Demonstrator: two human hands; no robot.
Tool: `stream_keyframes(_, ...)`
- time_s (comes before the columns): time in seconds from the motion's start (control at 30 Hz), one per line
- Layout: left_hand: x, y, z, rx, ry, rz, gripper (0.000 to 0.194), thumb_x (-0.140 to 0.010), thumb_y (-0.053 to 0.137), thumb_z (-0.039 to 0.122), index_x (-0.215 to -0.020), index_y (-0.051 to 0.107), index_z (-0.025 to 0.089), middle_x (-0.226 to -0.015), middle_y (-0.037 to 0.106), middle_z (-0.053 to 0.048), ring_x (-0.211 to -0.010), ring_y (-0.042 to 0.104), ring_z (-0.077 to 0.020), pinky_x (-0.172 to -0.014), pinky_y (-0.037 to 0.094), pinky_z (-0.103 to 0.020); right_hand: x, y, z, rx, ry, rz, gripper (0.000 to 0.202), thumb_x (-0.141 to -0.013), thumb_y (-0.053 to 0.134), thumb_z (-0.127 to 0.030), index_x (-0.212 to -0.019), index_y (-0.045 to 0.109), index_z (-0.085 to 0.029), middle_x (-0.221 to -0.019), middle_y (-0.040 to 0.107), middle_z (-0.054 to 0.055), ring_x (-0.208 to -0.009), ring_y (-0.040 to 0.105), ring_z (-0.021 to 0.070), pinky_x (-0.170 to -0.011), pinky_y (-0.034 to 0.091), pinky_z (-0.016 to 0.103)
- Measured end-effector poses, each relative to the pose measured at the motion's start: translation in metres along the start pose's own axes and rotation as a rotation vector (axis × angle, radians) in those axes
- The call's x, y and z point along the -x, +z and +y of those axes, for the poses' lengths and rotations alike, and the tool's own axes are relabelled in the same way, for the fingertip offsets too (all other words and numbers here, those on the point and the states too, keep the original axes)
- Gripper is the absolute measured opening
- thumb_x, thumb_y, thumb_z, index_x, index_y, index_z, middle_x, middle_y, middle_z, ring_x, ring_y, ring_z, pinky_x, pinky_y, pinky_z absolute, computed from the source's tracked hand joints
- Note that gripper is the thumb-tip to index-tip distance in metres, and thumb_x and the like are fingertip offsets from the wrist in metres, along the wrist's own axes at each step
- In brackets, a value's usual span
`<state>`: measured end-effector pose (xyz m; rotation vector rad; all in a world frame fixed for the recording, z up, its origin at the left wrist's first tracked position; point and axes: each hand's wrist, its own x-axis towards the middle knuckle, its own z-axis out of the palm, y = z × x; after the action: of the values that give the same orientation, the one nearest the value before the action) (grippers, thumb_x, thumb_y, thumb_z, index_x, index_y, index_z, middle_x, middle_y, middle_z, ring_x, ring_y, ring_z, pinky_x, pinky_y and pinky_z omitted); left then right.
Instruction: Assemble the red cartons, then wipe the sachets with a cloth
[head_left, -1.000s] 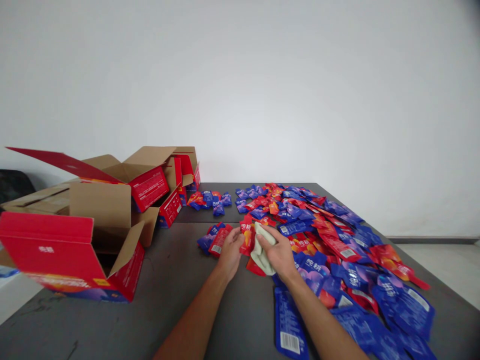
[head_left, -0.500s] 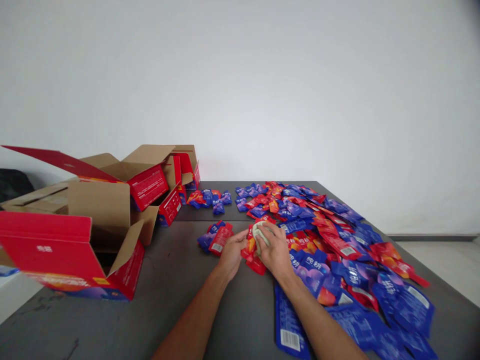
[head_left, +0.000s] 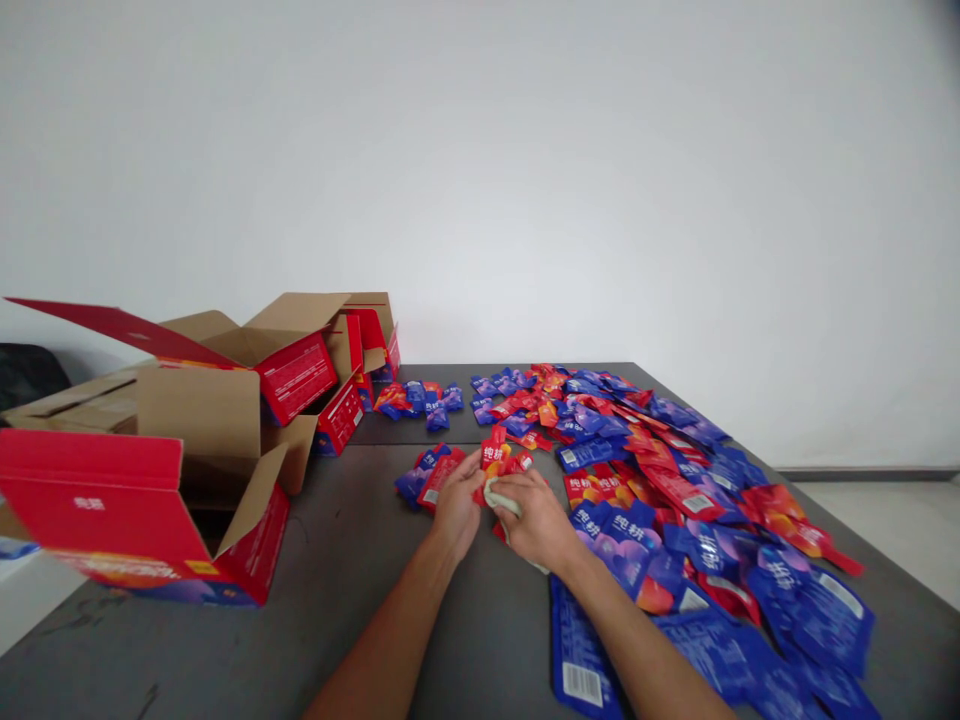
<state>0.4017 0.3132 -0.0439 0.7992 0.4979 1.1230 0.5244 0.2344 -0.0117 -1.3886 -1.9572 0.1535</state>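
Observation:
Near the middle of the dark table [head_left: 330, 570], my left hand [head_left: 458, 508] grips a red pouch [head_left: 493, 452] with white lettering. My right hand [head_left: 534, 515] is closed on a pale cloth [head_left: 501, 499], which presses against the lower part of that pouch. Beside my left hand lies a small pile of red and blue pouches [head_left: 423, 474]. To the right of my right hand spreads a large heap of red and blue pouches [head_left: 630, 540]. Part of the held pouch is hidden behind my fingers and the cloth.
An open red box [head_left: 112, 500] with cardboard flaps stands at the left front. More open red boxes [head_left: 298, 376] stand behind it. A small group of pouches [head_left: 436, 405] lies at the back centre, and a pale wall rises behind the table.
The cloth and my right hand have moved down and left over the pouch. The pouch's lettered upper part now shows above my hands.

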Motion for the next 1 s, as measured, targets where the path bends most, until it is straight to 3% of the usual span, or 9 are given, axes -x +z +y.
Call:
stream_keyframes(0.1,-0.004,-0.006,-0.003,-0.014,0.042,0.065,0.048,-0.067,0.074,0.020,-0.115,0.068,0.019,-0.115,0.071,-0.009,-0.100,0.066,-0.0207,-0.090,0.048,-0.033,0.001,-0.001,0.004,-0.025,0.030,0.016,0.022,-0.079,0.063,-0.010,-0.093,0.071,-0.026,-0.100,0.075,0.000,-0.096,0.065,0.0194,-0.094,0.042,0.036)
stream_keyframes(0.23,-0.003,-0.011,-0.005,-0.062,0.063,0.126,0.054,-0.070,0.075,0.025,-0.123,0.063,0.021,-0.104,0.071,-0.006,-0.087,0.067,-0.0163,-0.081,0.050,-0.030,0.001,0.001,0.018,0.010,0.215,0.269,0.027,-0.081,0.064,-0.020,-0.106,0.072,-0.023,-0.113,0.072,0.007,-0.104,0.063,0.0245,-0.096,0.043,0.041)
stream_keyframes(0.33,-0.002,-0.012,-0.005,-0.084,0.061,0.167,0.062,-0.070,0.076,0.028,-0.129,0.058,0.022,-0.093,0.071,-0.004,-0.074,0.065,-0.0138,-0.071,0.049,-0.027,0.001,0.003,0.025,-0.011,0.324,0.347,0.027,-0.081,0.064,-0.025,-0.107,0.072,-0.022,-0.113,0.071,0.009,-0.104,0.062,0.0259,-0.095,0.045,0.043)
stream_keyframes(0.4,-0.002,-0.011,-0.005,-0.085,0.053,0.172,0.061,-0.069,0.077,0.028,-0.127,0.059,0.021,-0.092,0.071,-0.004,-0.072,0.066,-0.0140,-0.070,0.049,-0.027,0.002,0.005,0.024,-0.047,0.311,0.326,0.027,-0.082,0.065,-0.026,-0.107,0.072,-0.023,-0.112,0.071,0.008,-0.103,0.062,0.0259,-0.095,0.046,0.043)
stream_keyframes(0.57,-0.002,-0.004,-0.005,-0.079,0.013,0.069,0.035,-0.070,0.076,0.035,-0.099,0.071,0.015,-0.096,0.074,-0.008,-0.089,0.069,-0.0214,-0.080,0.051,-0.032,0.003,0.013,0.003,-0.125,0.114,0.248,0.029,-0.086,0.063,-0.024,-0.113,0.070,-0.026,-0.117,0.069,0.007,-0.110,0.059,0.0246,-0.099,0.045,0.042)
stream_keyframes(0.7,0.000,0.001,-0.004,0.040,-0.141,0.014,0.049,-0.079,0.060,0.060,-0.089,0.072,0.014,-0.093,0.074,-0.012,-0.093,0.069,-0.0266,-0.082,0.053,-0.037,0.004,0.014,-0.014,-0.093,-0.007,0.172,0.030,-0.090,0.058,-0.020,-0.116,0.069,-0.029,-0.121,0.067,0.006,-0.110,0.058,0.0241,-0.098,0.043,0.043)
stream_keyframes(0.8,0.001,0.002,-0.003,0.061,-0.166,0.004,0.046,-0.080,0.061,0.058,-0.089,0.071,0.014,-0.092,0.074,-0.011,-0.094,0.069,-0.0262,-0.083,0.053,-0.036,0.004,0.014,-0.016,-0.069,-0.030,0.126,0.030,-0.091,0.056,-0.018,-0.114,0.070,-0.031,-0.122,0.066,0.005,-0.106,0.058,0.0227,-0.096,0.044,0.041)
stream_keyframes(1.0,0.009,0.012,-0.001,0.092,-0.232,-0.042,0.030,-0.077,0.068,0.041,-0.092,0.069,0.014,-0.093,0.074,-0.010,-0.094,0.069,-0.0256,-0.084,0.054,-0.037,0.002,0.009,0.007,0.031,0.130,0.367,0.029,-0.092,0.055,-0.025,-0.117,0.069,-0.026,-0.122,0.066,0.008,-0.110,0.055,0.0258,-0.098,0.043,0.043)
